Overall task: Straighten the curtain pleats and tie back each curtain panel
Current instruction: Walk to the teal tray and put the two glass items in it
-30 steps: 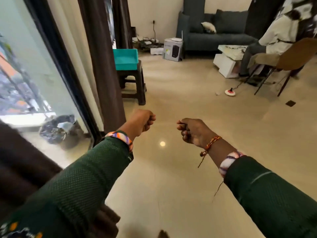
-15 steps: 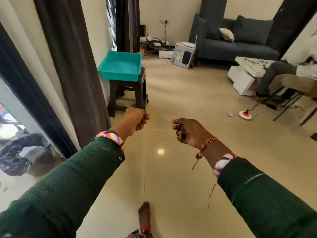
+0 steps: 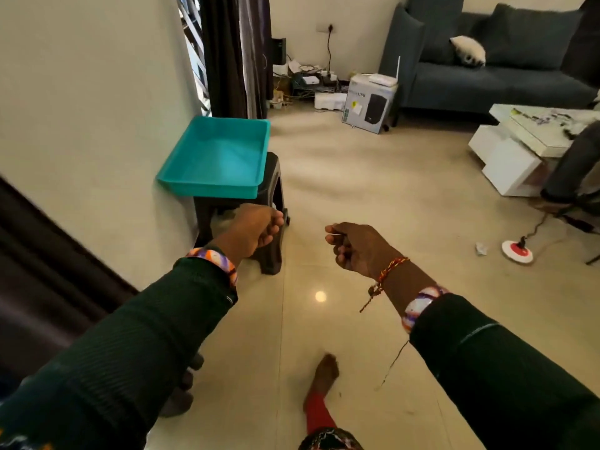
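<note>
Teal tray (image 3: pixel 181 181) on dark stool (image 3: pixel 276 203); grey sofa (image 3: pixel 487 82) beyond.

A glossy tiled floor (image 3: pixel 373 190) carries a dark stool (image 3: pixel 276 186) (teal tray (image 3: pixel 214 157) atop).

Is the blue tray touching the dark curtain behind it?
Apart. The head view shows the teal tray resting on the black stool, with bare floor between its far rim and the dark curtain.

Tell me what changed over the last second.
The view swung right: the window is gone, the near curtain slid to the left edge, and the teal tray on its stool drew closer. Unchanged: left hand and right hand stay curled, held out, touching no curtain.
</note>
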